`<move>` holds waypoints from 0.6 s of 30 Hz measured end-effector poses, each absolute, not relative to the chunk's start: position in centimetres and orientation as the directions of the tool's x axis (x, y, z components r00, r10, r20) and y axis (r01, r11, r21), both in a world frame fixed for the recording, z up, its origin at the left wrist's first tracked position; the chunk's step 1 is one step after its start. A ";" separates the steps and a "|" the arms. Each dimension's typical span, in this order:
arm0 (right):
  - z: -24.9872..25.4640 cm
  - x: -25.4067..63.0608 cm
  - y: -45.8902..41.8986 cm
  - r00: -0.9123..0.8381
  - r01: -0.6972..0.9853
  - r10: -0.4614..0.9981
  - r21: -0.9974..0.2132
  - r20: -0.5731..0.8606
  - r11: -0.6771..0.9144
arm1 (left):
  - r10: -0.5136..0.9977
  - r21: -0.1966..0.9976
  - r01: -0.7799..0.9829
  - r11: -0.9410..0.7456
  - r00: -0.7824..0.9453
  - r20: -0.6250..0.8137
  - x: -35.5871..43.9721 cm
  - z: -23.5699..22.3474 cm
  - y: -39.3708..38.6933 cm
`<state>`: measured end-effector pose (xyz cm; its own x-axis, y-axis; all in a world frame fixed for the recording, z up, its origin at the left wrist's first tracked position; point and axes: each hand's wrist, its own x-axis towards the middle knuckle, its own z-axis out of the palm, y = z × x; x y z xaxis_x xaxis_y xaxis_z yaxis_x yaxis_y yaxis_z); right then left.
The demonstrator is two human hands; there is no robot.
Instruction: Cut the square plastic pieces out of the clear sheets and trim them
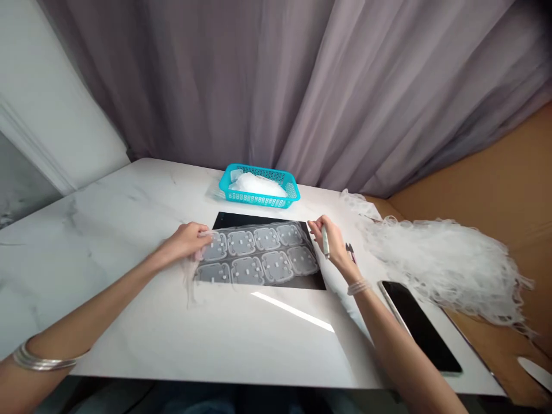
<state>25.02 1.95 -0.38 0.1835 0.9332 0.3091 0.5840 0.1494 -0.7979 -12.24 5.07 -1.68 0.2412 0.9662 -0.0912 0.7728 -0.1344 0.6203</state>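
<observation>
A sheer whitish sheet (267, 261) with two rows of rounded-square shapes lies over a black board (241, 218). Its left edge is pinched between the fingertips of my left hand (190, 238), and loose strands hang below them. My right hand (332, 244), at the board's right edge, is closed around a slim white pen-shaped tool (325, 244). The tool's working tip cannot be made out. Just right of that wrist, a small dark-tipped object (351, 252) lies partly hidden on the table.
Behind the board stands a turquoise basket (261, 200) with white material (259, 184) inside. On the right are a heap of sheer white scraps (448, 264) and a black-screened phone (422, 328). A brown cardboard surface (487, 178) borders the marbled white table (129, 213); grey curtains (224, 80) hang behind.
</observation>
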 end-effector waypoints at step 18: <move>-4.2 20.9 2.9 0.132 0.524 0.983 -0.851 0.131 0.043 | 0.526 0.205 0.490 -0.847 0.828 0.193 0.5 -5.4 7.4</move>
<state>20.91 2.88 -4.15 0.1322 0.9825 0.1309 0.5239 0.0428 -0.8507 0.53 7.37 -5.38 0.8285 0.5256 0.1934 0.4899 -0.8474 0.2047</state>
